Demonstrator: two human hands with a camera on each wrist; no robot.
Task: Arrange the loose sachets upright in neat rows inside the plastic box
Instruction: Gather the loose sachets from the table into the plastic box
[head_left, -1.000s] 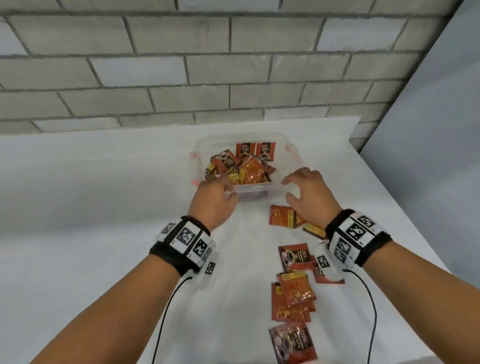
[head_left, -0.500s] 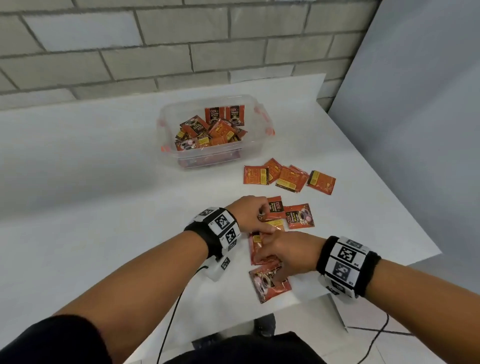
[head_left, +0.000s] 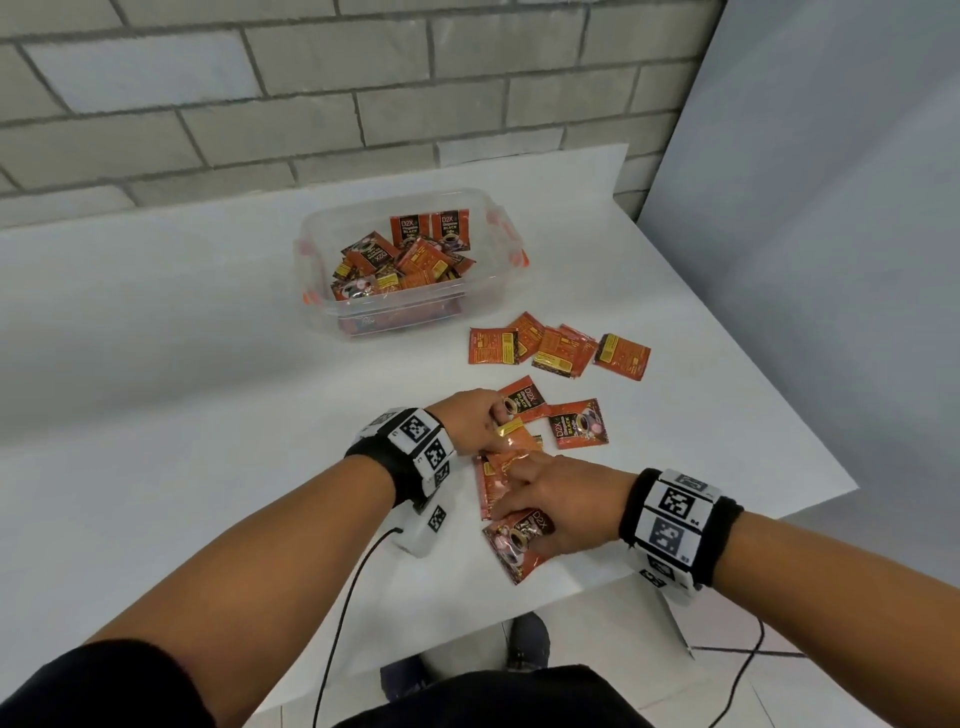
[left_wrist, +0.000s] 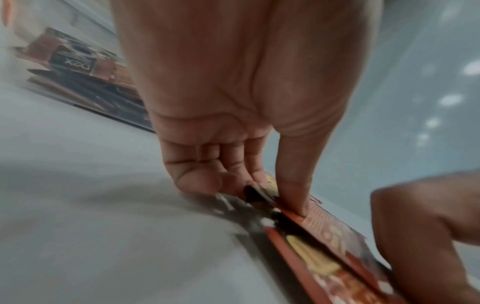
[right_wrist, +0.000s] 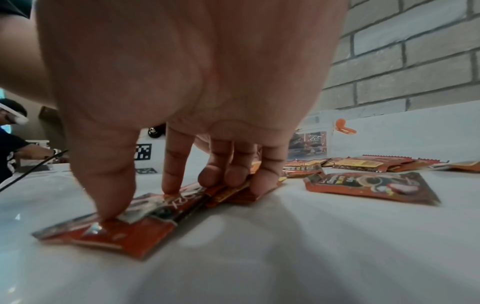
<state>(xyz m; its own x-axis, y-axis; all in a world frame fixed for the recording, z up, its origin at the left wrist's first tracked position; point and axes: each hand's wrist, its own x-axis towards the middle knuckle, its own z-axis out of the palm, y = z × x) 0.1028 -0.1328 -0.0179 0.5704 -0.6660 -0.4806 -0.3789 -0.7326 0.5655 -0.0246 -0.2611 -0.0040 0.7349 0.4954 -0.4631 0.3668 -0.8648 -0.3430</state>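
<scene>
The clear plastic box (head_left: 318, 304) stands at the back of the white table, holding a jumble of red-orange sachets (head_left: 402, 260), two of them upright at its far wall. Loose sachets lie near me. My left hand (head_left: 485, 423) pinches an orange sachet (head_left: 517, 439) between thumb and curled fingers; the left wrist view shows my left hand (left_wrist: 275, 197) with the thumb on that sachet (left_wrist: 324, 228). My right hand (head_left: 540, 499) arches over flat sachets. In the right wrist view my right hand (right_wrist: 182, 185) presses thumb and index tips on a dark-printed sachet (right_wrist: 124, 232).
A row of several sachets (head_left: 556, 348) lies right of the box, and two more (head_left: 579, 423) lie just beyond my left hand. The table's near edge (head_left: 675, 566) and right edge are close to my right wrist. A brick wall (head_left: 311, 104) backs the table.
Both hands have drawn back from the box's front wall to the near sachets. Over the last half second they stay there, fingers working on the pile.
</scene>
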